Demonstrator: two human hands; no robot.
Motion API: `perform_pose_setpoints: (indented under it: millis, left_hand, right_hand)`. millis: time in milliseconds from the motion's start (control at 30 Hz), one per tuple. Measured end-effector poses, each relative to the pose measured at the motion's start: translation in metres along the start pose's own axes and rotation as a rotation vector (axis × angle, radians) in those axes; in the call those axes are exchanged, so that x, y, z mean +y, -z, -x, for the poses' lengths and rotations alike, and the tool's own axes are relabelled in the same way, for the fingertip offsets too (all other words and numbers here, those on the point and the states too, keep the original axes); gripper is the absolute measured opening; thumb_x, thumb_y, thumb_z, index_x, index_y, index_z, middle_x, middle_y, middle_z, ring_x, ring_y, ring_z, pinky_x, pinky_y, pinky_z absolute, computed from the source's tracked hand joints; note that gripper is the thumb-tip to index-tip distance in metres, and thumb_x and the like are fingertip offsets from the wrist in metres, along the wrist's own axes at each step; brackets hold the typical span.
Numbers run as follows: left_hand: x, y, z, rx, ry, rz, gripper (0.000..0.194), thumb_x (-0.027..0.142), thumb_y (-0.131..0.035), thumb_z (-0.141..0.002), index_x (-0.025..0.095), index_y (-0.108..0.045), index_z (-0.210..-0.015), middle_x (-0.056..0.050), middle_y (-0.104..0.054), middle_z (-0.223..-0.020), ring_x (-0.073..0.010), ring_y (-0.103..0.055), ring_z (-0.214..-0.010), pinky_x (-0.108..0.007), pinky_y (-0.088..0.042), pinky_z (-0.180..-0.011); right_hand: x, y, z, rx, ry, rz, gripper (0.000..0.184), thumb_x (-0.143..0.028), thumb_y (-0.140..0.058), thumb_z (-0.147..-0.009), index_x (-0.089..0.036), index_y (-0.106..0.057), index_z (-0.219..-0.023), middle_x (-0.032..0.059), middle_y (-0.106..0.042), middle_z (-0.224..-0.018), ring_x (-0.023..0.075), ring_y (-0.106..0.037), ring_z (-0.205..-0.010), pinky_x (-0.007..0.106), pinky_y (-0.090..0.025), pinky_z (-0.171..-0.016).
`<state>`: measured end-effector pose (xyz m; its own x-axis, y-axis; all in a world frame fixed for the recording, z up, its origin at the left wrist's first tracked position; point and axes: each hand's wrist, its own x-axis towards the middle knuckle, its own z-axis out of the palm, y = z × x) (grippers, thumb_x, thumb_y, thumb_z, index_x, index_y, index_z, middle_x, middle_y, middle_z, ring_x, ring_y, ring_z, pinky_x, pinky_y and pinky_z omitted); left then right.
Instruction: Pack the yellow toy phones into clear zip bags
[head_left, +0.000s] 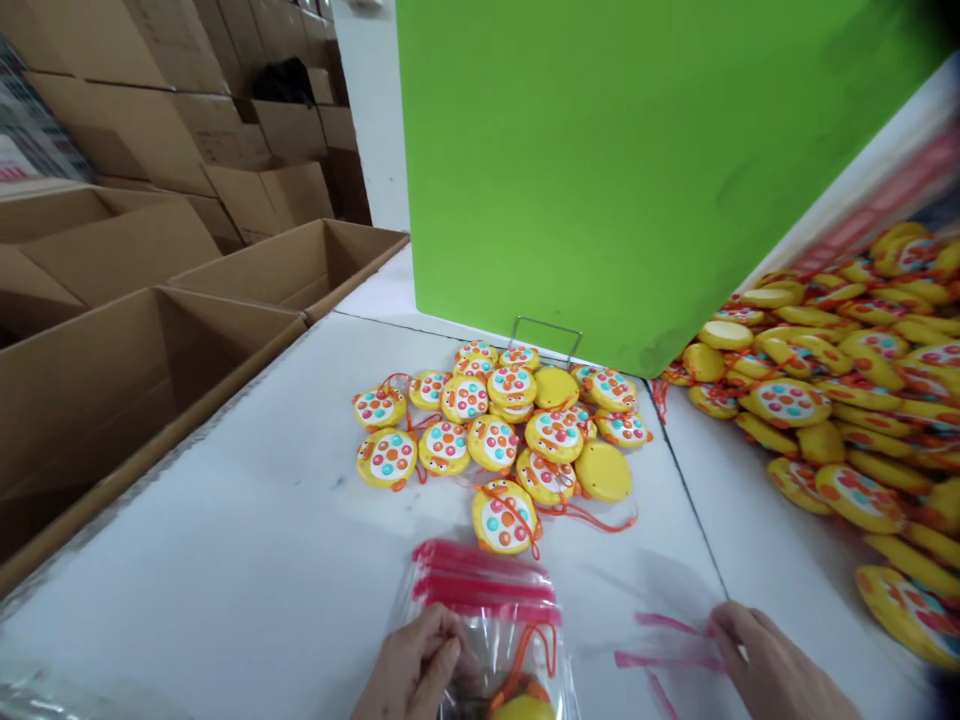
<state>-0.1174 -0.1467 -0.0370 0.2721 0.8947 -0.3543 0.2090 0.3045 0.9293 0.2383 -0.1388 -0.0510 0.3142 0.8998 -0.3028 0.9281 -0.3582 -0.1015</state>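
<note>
One camera, worn on the person's head, gives the single view. It looks from above the near edge of the scene, forward and steeply down across the white tabletop (225, 560). The left hand (420, 665) and right hand (772, 665) lie closest to it, low in the frame and cut by the bottom border. The loose yellow toys (495, 440) sit farther out, near the middle. The wide view takes in open cartons (82, 400) at left, the heaped toys (862, 400) at right and the green panel (570, 180) at the far side.
</note>
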Motion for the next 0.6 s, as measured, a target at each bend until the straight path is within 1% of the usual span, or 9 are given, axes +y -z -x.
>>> perform_pose_setpoints:
  millis: [67,100,133,200,267,333,400,467,600]
  left_hand:
    - [0.000,-0.001,-0.001,-0.036,0.023,0.071,0.022,0.038,-0.044,-0.084,0.019,-0.049,-0.075,-0.004,-0.067,-0.072,-0.0167,-0.061,-0.069,-0.024,-0.046,-0.064]
    - [0.000,-0.001,-0.001,-0.057,0.042,0.115,0.023,0.040,-0.045,-0.084,0.019,-0.048,-0.076,-0.003,-0.066,-0.071,-0.0165,-0.061,-0.068,-0.025,-0.046,-0.063]
    - [-0.001,-0.002,-0.001,-0.072,0.061,0.160,0.024,0.042,-0.047,-0.084,0.019,-0.047,-0.076,-0.002,-0.065,-0.071,-0.0163,-0.060,-0.067,-0.025,-0.045,-0.062]
    - [-0.003,-0.003,0.000,-0.087,0.088,0.242,0.029,0.047,-0.048,-0.082,0.019,-0.046,-0.076,-0.001,-0.063,-0.068,-0.0157,-0.059,-0.064,-0.025,-0.045,-0.059]
    - [-0.006,-0.004,0.001,-0.085,0.095,0.257,0.032,0.051,-0.049,-0.081,0.019,-0.045,-0.077,-0.001,-0.062,-0.069,-0.0159,-0.059,-0.065,-0.025,-0.045,-0.058]
    - [-0.011,-0.004,0.002,-0.080,0.085,0.223,0.033,0.052,-0.050,-0.081,0.019,-0.045,-0.078,-0.002,-0.064,-0.071,-0.0167,-0.060,-0.068,-0.025,-0.045,-0.059]
    - [-0.014,-0.004,0.003,-0.075,0.089,0.199,0.033,0.053,-0.049,-0.081,0.020,-0.044,-0.082,-0.002,-0.065,-0.071,-0.0173,-0.061,-0.067,-0.025,-0.046,-0.058]
    - [-0.016,-0.003,0.004,-0.062,0.109,0.206,0.032,0.053,-0.048,-0.081,0.021,-0.042,-0.084,-0.001,-0.065,-0.070,-0.0168,-0.061,-0.064,-0.026,-0.046,-0.058]
    - [-0.015,0.002,0.005,-0.067,0.116,0.204,0.024,0.043,-0.044,-0.084,0.021,-0.046,-0.076,-0.001,-0.064,-0.071,-0.0157,-0.058,-0.062,-0.025,-0.046,-0.058]
  right_hand:
    - [0.001,0.004,0.009,0.065,0.035,-0.055,0.037,-0.037,-0.028,-0.083,-0.023,-0.057,-0.103,0.0123,-0.057,-0.116,0.0266,-0.066,-0.076,0.039,-0.046,-0.063]
    - [-0.009,0.005,0.016,0.045,0.073,-0.124,0.038,-0.038,-0.031,-0.082,-0.024,-0.058,-0.104,0.0117,-0.059,-0.115,0.0257,-0.066,-0.076,0.038,-0.047,-0.065]
    - [-0.025,0.007,0.022,-0.017,0.123,-0.210,0.036,-0.041,-0.035,-0.082,-0.024,-0.060,-0.101,0.0103,-0.063,-0.107,0.0247,-0.065,-0.075,0.037,-0.047,-0.066]
    - [-0.062,0.008,0.033,-0.227,0.243,-0.406,0.029,-0.044,-0.047,-0.078,-0.024,-0.065,-0.087,0.0063,-0.069,-0.079,0.0225,-0.063,-0.068,0.032,-0.046,-0.065]
    - [-0.096,0.005,0.039,-0.382,0.350,-0.596,0.022,-0.038,-0.057,-0.073,-0.021,-0.066,-0.082,0.0032,-0.066,-0.069,0.0192,-0.058,-0.063,0.028,-0.043,-0.060]
    - [-0.116,-0.002,0.040,-0.489,0.399,-0.779,0.013,-0.029,-0.061,-0.069,-0.017,-0.063,-0.074,-0.0004,-0.060,-0.064,0.0145,-0.051,-0.059,0.024,-0.038,-0.057]
    - [-0.120,-0.010,0.037,-0.558,0.402,-0.905,0.010,-0.024,-0.060,-0.067,-0.017,-0.054,-0.064,-0.0040,-0.049,-0.058,0.0109,-0.044,-0.056,0.022,-0.034,-0.054]
    - [-0.114,-0.017,0.034,-0.583,0.398,-0.952,0.013,-0.023,-0.057,-0.068,-0.018,-0.047,-0.061,-0.0058,-0.042,-0.056,0.0096,-0.038,-0.055,0.021,-0.030,-0.052]
    - [-0.103,-0.018,0.036,-0.566,0.414,-0.953,0.009,-0.023,-0.052,-0.069,-0.017,-0.048,-0.063,-0.0054,-0.040,-0.058,0.0100,-0.035,-0.056,0.022,-0.027,-0.053]
